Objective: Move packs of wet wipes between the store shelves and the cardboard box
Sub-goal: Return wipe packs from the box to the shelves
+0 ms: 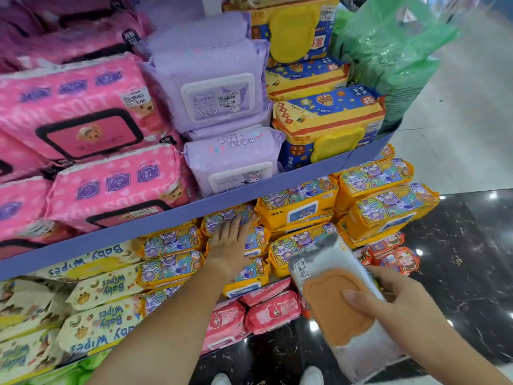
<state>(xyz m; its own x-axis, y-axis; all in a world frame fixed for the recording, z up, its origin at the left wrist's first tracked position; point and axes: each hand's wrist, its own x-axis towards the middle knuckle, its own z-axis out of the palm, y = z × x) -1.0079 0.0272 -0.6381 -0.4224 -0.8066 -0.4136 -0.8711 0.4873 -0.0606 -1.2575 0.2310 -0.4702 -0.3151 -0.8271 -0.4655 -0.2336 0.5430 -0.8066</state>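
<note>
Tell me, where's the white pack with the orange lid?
The white pack is low on the right of the head view, gripped by the right hand, just in front of the yellow packs.

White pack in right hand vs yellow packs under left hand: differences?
The white pack is plain with an orange lid; the yellow packs carry cartoon prints. The white pack is held aloft by the right hand; the yellow packs lie stacked, the left hand flat on them. Both are soft lidded packs.
</note>
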